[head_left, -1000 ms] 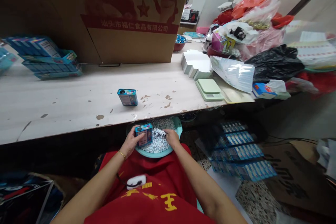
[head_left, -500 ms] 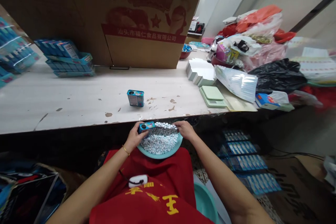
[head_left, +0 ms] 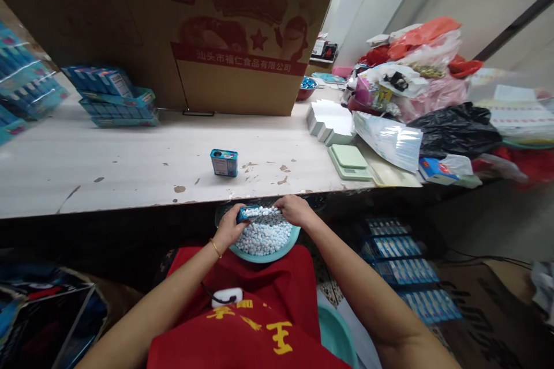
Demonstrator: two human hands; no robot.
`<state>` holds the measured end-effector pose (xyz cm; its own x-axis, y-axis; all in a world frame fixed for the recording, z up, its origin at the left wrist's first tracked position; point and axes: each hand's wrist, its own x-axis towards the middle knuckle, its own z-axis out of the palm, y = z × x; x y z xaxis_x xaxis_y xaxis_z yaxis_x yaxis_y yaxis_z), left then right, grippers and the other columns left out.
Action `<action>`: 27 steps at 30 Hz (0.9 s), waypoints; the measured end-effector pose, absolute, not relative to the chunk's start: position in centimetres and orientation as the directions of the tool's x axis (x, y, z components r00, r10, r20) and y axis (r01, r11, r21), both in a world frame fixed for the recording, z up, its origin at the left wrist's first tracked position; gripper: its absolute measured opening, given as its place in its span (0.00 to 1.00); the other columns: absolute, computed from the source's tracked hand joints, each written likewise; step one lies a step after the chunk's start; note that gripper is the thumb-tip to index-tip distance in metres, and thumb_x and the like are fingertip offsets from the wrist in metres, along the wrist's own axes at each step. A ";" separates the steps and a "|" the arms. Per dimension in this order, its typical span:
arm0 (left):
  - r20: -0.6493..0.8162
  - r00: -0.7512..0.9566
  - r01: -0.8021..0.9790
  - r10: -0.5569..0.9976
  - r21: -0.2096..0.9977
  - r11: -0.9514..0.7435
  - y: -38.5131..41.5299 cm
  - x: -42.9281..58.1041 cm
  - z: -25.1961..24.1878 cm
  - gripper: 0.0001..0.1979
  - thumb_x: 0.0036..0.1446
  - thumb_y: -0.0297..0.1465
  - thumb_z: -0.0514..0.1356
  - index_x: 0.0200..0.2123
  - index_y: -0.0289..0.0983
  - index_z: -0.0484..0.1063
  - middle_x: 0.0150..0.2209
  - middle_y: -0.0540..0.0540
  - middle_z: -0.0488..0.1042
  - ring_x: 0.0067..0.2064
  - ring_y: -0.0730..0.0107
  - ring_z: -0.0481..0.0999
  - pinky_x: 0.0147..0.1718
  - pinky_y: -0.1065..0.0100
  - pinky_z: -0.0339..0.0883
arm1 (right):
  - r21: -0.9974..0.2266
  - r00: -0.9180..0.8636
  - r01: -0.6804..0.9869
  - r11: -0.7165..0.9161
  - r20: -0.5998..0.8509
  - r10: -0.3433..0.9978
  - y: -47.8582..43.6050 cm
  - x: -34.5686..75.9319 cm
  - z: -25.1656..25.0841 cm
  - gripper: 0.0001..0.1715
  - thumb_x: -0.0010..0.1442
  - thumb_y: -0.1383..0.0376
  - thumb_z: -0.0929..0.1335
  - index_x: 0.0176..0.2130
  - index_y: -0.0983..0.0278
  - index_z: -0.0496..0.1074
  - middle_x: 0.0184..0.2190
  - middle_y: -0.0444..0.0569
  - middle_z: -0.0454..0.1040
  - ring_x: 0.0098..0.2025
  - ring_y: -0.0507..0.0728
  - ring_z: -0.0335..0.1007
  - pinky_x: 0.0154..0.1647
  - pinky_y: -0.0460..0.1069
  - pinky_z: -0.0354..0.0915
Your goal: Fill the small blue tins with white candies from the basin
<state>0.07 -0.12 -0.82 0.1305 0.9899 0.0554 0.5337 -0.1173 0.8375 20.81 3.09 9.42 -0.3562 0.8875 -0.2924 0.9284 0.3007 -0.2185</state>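
Observation:
My left hand point(head_left: 230, 227) is closed around a small blue tin point(head_left: 241, 215) at the far left rim of a turquoise bowl point(head_left: 277, 255). The bowl rests at my lap, full of small white candies point(head_left: 265, 238). Opposite it, my right hand point(head_left: 294, 210) pinches what looks like a scoop, hidden under a raised heap of candies point(head_left: 262, 211). That heap reaches across to the tin and covers its top. On the table just ahead stands another blue tin point(head_left: 224, 162), upright, with a round dark opening in its top.
A large cardboard box point(head_left: 242, 89) stands at the table's back. Packed blue tins point(head_left: 116, 98) are at left. A green scale point(head_left: 350, 161), stacked white cards point(head_left: 331, 121) and a pile of bags point(head_left: 424, 63) lie right. Below are trays of tins point(head_left: 407, 271) and another turquoise basin point(head_left: 335, 334).
My right hand has moved left, bringing the heaped candies onto the tin's top. The tin in my left hand has shifted slightly right, and its opening is now covered.

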 end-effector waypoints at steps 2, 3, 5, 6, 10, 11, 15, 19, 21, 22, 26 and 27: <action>0.058 0.143 0.553 0.988 0.824 -0.128 -0.2 0.3 -0.8 0.19 0.44 0.31 0.57 0.43 0.38 0.64 0.35 0.48 0.70 0.37 0.68 0.69 0.38 0.68 0.61 | -0.097 -0.346 0.938 0.333 -0.323 0.881 3.0 19.7 10.9 0.21 0.50 0.71 0.60 0.40 0.57 0.73 0.39 0.50 0.74 0.42 0.58 0.68 0.38 0.49 0.60; 0.060 0.146 0.558 0.988 0.819 -0.132 -0.3 0.3 -0.8 0.19 0.44 0.31 0.57 0.43 0.38 0.64 0.36 0.48 0.70 0.37 0.67 0.69 0.38 0.68 0.61 | -0.047 -0.341 0.937 0.345 -0.328 0.881 3.0 19.1 11.5 0.20 0.50 0.70 0.60 0.41 0.58 0.73 0.39 0.52 0.74 0.42 0.59 0.68 0.38 0.50 0.61; 0.064 0.146 0.562 0.987 0.816 -0.136 -0.3 0.4 -1.0 0.20 0.44 0.31 0.57 0.44 0.38 0.63 0.37 0.47 0.70 0.38 0.67 0.69 0.38 0.68 0.61 | 0.024 -0.346 0.928 0.373 -0.319 0.882 2.8 17.9 12.4 0.20 0.52 0.69 0.59 0.43 0.62 0.71 0.39 0.57 0.73 0.41 0.60 0.68 0.38 0.52 0.62; 0.064 0.146 0.561 0.987 0.816 -0.136 -0.3 0.4 -1.2 0.20 0.44 0.31 0.58 0.44 0.38 0.63 0.37 0.47 0.70 0.38 0.67 0.69 0.38 0.67 0.61 | 0.045 -0.357 0.921 0.388 -0.307 0.882 2.7 17.4 12.8 0.20 0.53 0.69 0.59 0.43 0.64 0.71 0.39 0.59 0.73 0.41 0.61 0.68 0.38 0.52 0.62; 0.063 0.136 0.533 0.989 0.837 -0.127 -0.3 0.3 -1.7 0.20 0.44 0.31 0.58 0.44 0.38 0.63 0.36 0.48 0.70 0.38 0.68 0.69 0.39 0.67 0.62 | 0.071 -0.397 0.901 0.429 -0.269 0.878 2.5 16.6 13.8 0.19 0.55 0.69 0.58 0.44 0.67 0.70 0.37 0.61 0.73 0.42 0.61 0.68 0.39 0.53 0.62; 0.060 0.125 0.514 0.990 0.849 -0.117 -0.3 0.2 -1.7 0.20 0.43 0.31 0.58 0.43 0.38 0.64 0.36 0.49 0.70 0.37 0.68 0.69 0.39 0.67 0.62 | 0.069 -0.394 0.902 0.426 -0.272 0.878 2.4 17.0 13.8 0.19 0.55 0.69 0.58 0.43 0.66 0.70 0.37 0.60 0.73 0.42 0.61 0.68 0.39 0.52 0.62; -0.012 0.052 0.333 0.999 0.943 -0.006 -0.7 -1.0 -1.4 0.20 0.42 0.34 0.61 0.41 0.38 0.64 0.34 0.50 0.70 0.37 0.69 0.69 0.40 0.67 0.62 | 0.052 -0.299 0.943 0.330 -0.309 0.903 2.0 21.8 11.6 0.19 0.54 0.71 0.58 0.40 0.59 0.71 0.37 0.53 0.74 0.40 0.59 0.69 0.37 0.51 0.61; -0.195 0.031 0.033 0.980 0.980 0.194 -1.0 -1.9 -1.8 0.23 0.41 0.36 0.62 0.41 0.38 0.62 0.32 0.50 0.71 0.34 0.69 0.71 0.37 0.67 0.66 | 0.021 -0.155 0.985 0.171 -0.325 0.933 0.6 25.7 5.0 0.19 0.56 0.72 0.56 0.39 0.60 0.71 0.36 0.53 0.74 0.38 0.58 0.70 0.36 0.49 0.60; -0.286 0.021 -0.103 0.958 0.952 0.287 -0.7 -1.5 -2.7 0.22 0.40 0.37 0.63 0.39 0.37 0.62 0.33 0.49 0.72 0.34 0.69 0.72 0.37 0.65 0.66 | -0.050 -0.141 0.990 0.132 -0.318 0.938 0.0 25.0 1.4 0.19 0.56 0.73 0.56 0.40 0.61 0.71 0.37 0.53 0.73 0.39 0.57 0.69 0.36 0.48 0.60; -0.325 0.016 -0.162 0.946 0.932 0.323 -0.5 -1.0 -3.3 0.22 0.39 0.37 0.64 0.38 0.37 0.62 0.34 0.48 0.72 0.35 0.69 0.73 0.38 0.64 0.67 | -0.081 -0.141 0.989 0.122 -0.311 0.940 -0.1 24.0 -0.2 0.20 0.57 0.73 0.56 0.41 0.61 0.70 0.38 0.52 0.73 0.40 0.56 0.69 0.36 0.47 0.60; -0.421 0.002 -0.273 0.907 0.872 0.406 0.4 1.1 -4.9 0.22 0.37 0.36 0.65 0.36 0.36 0.63 0.34 0.46 0.73 0.35 0.69 0.73 0.41 0.61 0.66 | -0.175 -0.109 0.983 0.060 -0.286 0.952 0.2 19.1 -4.5 0.21 0.56 0.74 0.56 0.43 0.60 0.70 0.40 0.50 0.73 0.42 0.55 0.68 0.37 0.45 0.60; -0.422 0.009 -0.279 0.907 0.870 0.407 0.5 1.4 -4.9 0.23 0.37 0.36 0.66 0.37 0.36 0.63 0.34 0.46 0.73 0.35 0.69 0.73 0.41 0.61 0.65 | -0.221 -0.083 0.975 0.020 -0.280 0.956 0.4 18.4 -5.1 0.21 0.56 0.73 0.56 0.42 0.60 0.71 0.40 0.50 0.73 0.42 0.56 0.68 0.37 0.46 0.60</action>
<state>1.40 0.52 -4.90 0.0090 0.9067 -0.4216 -0.2790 0.4071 0.8697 18.42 0.40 -5.09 -0.0828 0.9563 -0.2803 0.9751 0.0197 -0.2208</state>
